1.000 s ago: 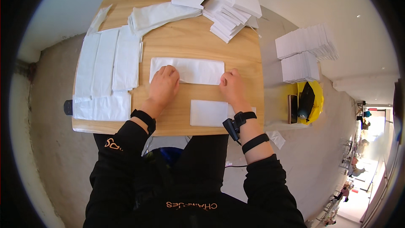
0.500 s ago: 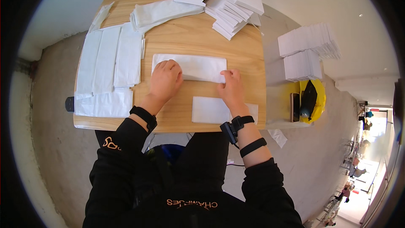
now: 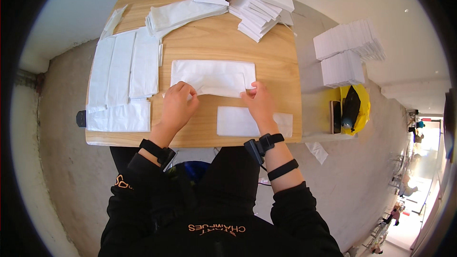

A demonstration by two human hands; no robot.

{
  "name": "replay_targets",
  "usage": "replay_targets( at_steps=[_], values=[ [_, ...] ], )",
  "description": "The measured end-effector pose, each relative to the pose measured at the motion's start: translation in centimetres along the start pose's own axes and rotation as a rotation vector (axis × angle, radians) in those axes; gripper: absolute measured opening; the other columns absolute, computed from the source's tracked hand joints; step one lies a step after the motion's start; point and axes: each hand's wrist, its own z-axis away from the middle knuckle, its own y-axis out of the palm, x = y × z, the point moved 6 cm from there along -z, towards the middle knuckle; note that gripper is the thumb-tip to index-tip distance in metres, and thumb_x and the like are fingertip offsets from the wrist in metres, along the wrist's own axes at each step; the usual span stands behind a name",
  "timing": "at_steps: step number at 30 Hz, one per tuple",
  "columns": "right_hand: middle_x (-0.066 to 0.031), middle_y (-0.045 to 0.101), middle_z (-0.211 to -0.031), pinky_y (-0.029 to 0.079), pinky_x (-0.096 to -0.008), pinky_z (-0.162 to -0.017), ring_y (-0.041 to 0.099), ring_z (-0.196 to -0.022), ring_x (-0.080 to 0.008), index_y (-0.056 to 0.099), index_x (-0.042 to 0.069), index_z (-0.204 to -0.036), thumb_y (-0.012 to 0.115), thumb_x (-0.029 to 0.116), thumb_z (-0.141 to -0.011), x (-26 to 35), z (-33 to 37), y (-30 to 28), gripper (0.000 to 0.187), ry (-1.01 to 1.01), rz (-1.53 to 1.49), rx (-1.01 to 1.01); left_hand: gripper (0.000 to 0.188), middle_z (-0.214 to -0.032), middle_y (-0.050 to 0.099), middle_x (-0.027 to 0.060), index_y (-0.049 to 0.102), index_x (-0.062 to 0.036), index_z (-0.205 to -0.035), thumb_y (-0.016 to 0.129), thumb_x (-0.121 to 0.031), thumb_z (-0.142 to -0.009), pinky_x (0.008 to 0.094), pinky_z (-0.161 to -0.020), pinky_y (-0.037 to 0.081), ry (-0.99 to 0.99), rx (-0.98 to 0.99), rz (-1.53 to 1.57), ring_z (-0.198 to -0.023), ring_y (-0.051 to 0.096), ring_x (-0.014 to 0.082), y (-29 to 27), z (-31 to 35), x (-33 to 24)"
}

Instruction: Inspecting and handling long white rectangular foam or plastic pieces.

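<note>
A thin, folded white sheet (image 3: 209,71) lies crosswise on the middle of the wooden table, its near edge curled up. My left hand (image 3: 178,107) pinches the near left corner between thumb and fingers. At the near right corner, my right hand (image 3: 259,103) has its thumb and fingertips closed on the sheet's edge. Just below the right hand, and partly covered by it, is a flat white rectangular piece (image 3: 233,121). Dark straps circle both wrists, and a small black device sits on the right one.
Flat white folded sheets (image 3: 119,71) line the table's left side. A longer stack of sheets (image 3: 185,14) lies farther back. White flat boxes (image 3: 259,12) are piled at the far right. Beyond the right edge are more white stacks (image 3: 350,43), a yellow bag (image 3: 362,109) and a phone (image 3: 335,116).
My left hand has moved toward me and slightly left, drawing the sheet's near edge up and toward me. The right hand stays at its corner, shifted slightly.
</note>
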Motion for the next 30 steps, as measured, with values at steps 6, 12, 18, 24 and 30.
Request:
replay_targets(
  at_steps=[6, 12, 18, 24, 30],
  values=[
    [-0.0113, 0.070, -0.087, 0.051, -0.0379, -0.073, 0.066, -0.081, -0.0249, 0.061, 0.003, -0.105, 0.072, 0.022, -0.076, -0.6, 0.2, 0.9, 0.036, 0.158, -0.067, 0.128, 0.007, -0.084, 0.059, 0.0104, 0.058, -0.0044, -0.080, 0.064, -0.004, -0.075, 0.0421, -0.081, 0.046, 0.106, 0.022, -0.091, -0.086, 0.057, 0.0326, -0.3, 1.0, -0.6],
    [-0.0115, 0.070, -0.087, 0.051, -0.0362, -0.072, 0.067, -0.078, -0.0241, 0.062, 0.002, -0.099, 0.073, 0.022, -0.076, -2.4, 1.4, 0.7, 0.032, 0.247, -0.385, 0.172, 0.009, -0.085, 0.059, 0.0103, 0.057, -0.0043, -0.081, 0.064, -0.001, -0.075, 0.0419, -0.080, 0.046, 0.164, -0.026, -0.089, -0.085, 0.057, 0.0324, -0.5, 2.8, -1.2],
    [-0.0103, 0.069, -0.087, 0.051, -0.0380, -0.073, 0.066, -0.080, -0.0257, 0.063, 0.004, -0.099, 0.077, 0.024, -0.073, 0.5, 1.9, 0.4, 0.035, 0.043, 0.044, 0.014, 0.010, -0.086, 0.059, 0.0114, 0.057, -0.0037, -0.082, 0.064, -0.001, -0.075, 0.0419, -0.079, 0.046, 0.109, -0.054, -0.049, -0.084, 0.057, 0.0330, -0.2, 4.6, -0.8],
    [-0.0054, 0.067, -0.084, 0.050, -0.0305, -0.064, 0.063, -0.073, -0.0172, 0.064, 0.003, -0.100, 0.077, 0.025, -0.076, -2.7, 0.6, 2.5, 0.034, 0.171, -0.099, 0.143, 0.011, -0.086, 0.059, 0.0118, 0.057, -0.0036, -0.083, 0.063, -0.001, -0.074, 0.0418, -0.077, 0.046, 0.122, -0.069, -0.044, -0.084, 0.057, 0.0332, 0.3, 4.4, -1.1],
    [0.0018, 0.061, -0.082, 0.041, -0.0224, -0.055, 0.051, -0.066, -0.0055, 0.066, 0.005, -0.097, 0.073, 0.018, -0.081, 0.0, 2.5, 1.0, 0.021, 0.418, -0.715, 0.461, 0.013, -0.085, 0.059, 0.0112, 0.056, -0.0039, -0.083, 0.063, 0.000, -0.073, 0.0422, -0.076, 0.046, 0.129, -0.063, -0.067, -0.084, 0.057, 0.0329, -0.9, 5.5, -0.9]
  ],
)
